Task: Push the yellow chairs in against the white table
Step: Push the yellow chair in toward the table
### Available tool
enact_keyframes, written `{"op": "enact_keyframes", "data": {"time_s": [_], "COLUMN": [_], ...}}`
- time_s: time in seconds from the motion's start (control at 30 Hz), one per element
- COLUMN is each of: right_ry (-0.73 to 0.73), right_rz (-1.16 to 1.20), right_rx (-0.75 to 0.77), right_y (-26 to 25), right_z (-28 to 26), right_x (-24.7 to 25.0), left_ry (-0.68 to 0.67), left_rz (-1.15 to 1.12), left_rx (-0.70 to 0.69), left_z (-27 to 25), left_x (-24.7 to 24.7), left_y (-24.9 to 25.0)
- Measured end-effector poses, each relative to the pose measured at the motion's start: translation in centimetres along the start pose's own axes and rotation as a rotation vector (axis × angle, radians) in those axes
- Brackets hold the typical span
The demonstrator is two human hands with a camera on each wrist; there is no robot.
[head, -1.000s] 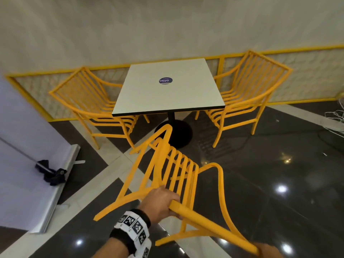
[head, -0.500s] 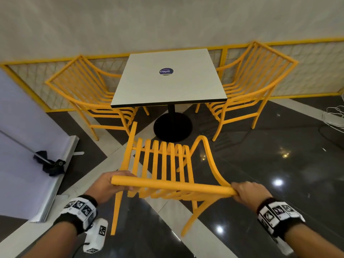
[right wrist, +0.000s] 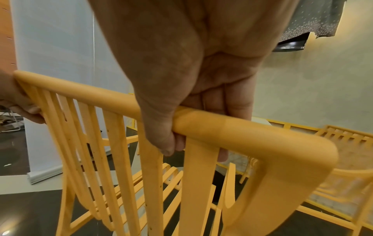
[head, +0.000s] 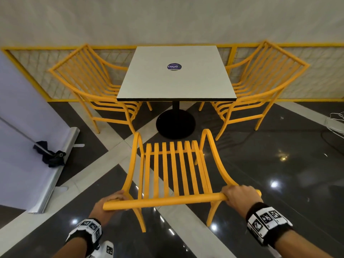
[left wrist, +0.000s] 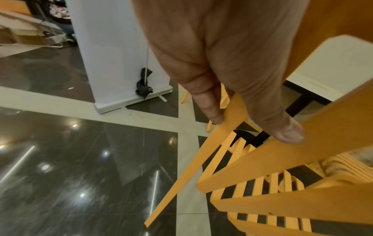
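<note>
The white square table (head: 175,84) stands on a black pedestal, with a yellow slatted chair (head: 89,84) at its left side and another yellow chair (head: 260,81) at its right. A third yellow chair (head: 173,170) stands in front of me, its seat facing the table and its front short of the round base. My left hand (head: 109,202) grips the left end of its top rail (head: 167,201); my right hand (head: 240,194) grips the right end. In the wrist views my left hand (left wrist: 250,115) pinches the rail corner and my right hand (right wrist: 193,143) wraps the rail (right wrist: 242,132).
A white roll-up banner (head: 22,127) with a metal base and a black pouch (head: 52,155) stands on the floor at left. Cables and a power strip (head: 335,125) lie at far right. A low yellow railing (head: 279,98) runs along the wall behind the table.
The near chair has swung from an angled pose to face the table squarely and has moved closer to it. My right hand has come up onto the rail's right end.
</note>
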State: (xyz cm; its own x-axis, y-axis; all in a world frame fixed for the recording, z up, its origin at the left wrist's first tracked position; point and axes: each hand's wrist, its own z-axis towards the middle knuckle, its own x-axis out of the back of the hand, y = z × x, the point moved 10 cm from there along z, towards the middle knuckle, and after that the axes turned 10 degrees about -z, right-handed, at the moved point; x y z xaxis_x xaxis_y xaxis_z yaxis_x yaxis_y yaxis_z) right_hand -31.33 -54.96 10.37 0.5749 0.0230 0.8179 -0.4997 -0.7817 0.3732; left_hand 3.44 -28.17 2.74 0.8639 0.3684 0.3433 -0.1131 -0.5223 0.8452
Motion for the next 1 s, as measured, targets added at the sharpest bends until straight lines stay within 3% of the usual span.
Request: {"op": "enact_keyframes", "data": {"time_s": [0.23, 0.6, 0.73, 1.0], "right_ry": [-0.058, -0.134, -0.131, -0.122], "right_rz": [-0.038, -0.017, 0.0, 0.14], "right_rx": [0.024, 0.074, 0.095, 0.012], "right_y": [-2.5, -5.5, -5.8, -6.1], "right_z": [0.3, -1.8, -1.9, -1.9], "right_x": [-1.6, -4.8, -4.8, -5.3], "left_ry": [-0.003, 0.046, 0.119, 0.181], "left_rz": [0.047, -0.113, -0.346, -0.436], "left_rx": [0.068, 0.065, 0.163, 0.34], "left_z": [0.2, -0.3, -0.4, -3.0], "left_x": [0.2, -1.0, -1.7, -2.1], "left_y": [-3.9, -7.4, -8.1, -8.8]}}
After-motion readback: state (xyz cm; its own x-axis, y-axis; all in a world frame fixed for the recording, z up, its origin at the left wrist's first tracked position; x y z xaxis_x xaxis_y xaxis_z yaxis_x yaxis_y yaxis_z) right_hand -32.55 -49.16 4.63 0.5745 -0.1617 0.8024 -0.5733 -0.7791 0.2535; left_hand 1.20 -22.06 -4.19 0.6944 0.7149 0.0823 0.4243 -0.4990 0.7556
